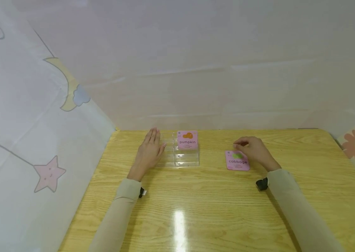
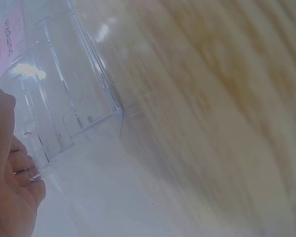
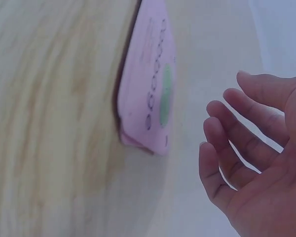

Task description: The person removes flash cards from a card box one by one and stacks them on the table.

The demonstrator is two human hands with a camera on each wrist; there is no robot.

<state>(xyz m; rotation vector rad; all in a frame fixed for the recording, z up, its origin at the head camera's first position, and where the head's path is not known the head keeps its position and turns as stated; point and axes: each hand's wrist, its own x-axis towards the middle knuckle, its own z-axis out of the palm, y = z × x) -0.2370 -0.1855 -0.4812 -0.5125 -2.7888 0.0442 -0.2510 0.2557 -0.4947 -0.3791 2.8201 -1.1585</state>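
My left hand [image 1: 148, 150] rests against the left side of a clear plastic rack [image 1: 186, 163]; its fingers look straight in the head view, with the thumb over the rack. In the left wrist view the fingertips touch the rack's edge [image 2: 96, 121]. A pink card marked "pumpkin" [image 1: 187, 144] sits in the rack's far right part. To the right, a small stack of pink cards topped by "cabbage" [image 1: 236, 166] lies on the table. Just beyond that stack hovers my right hand [image 1: 254, 149], its fingers [image 3: 218, 133] loosely bent and apart from the cards, holding nothing.
The wooden table [image 1: 215, 206] has a rounded far right corner. Pale wall sheets [image 1: 196, 98] stand along its far edge and left side, printed with a moon, a star [image 1: 50, 174] and a flower. Dark wrist straps [image 1: 262, 184] show at the sleeves.
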